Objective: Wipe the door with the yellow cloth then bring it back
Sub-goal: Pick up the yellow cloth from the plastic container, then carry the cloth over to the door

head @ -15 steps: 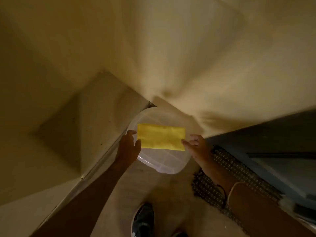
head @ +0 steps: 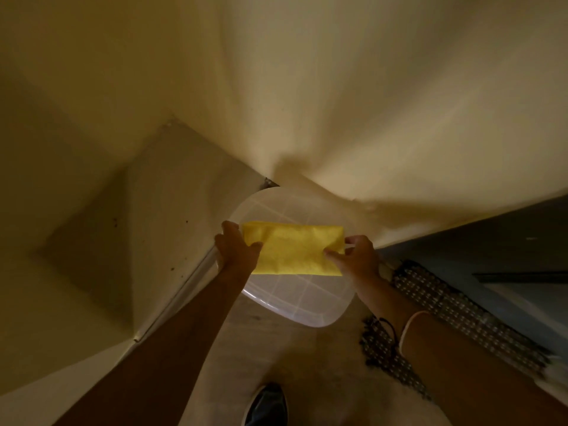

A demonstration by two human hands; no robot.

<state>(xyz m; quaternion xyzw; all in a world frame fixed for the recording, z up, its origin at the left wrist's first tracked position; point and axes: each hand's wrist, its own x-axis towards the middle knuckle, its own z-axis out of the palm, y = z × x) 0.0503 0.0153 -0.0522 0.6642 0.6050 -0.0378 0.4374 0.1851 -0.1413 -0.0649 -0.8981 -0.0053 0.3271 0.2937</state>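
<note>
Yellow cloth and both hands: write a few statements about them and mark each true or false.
1. The folded yellow cloth is held by both hands, the left hand at one end and the right hand at the other. True.
2. The cloth lies crumpled on the patterned mat. False: it is held flat above the clear plastic tub.
3. The clear tub sits on the floor in the corner by the cream walls. True.
4. A dark shoe shows at the bottom edge. True.
5. The right wrist is bare. False: it wears a thin band.

Home corner, cream walls (head: 368, 103), patterned floor mat (head: 455, 312), dim light
</note>
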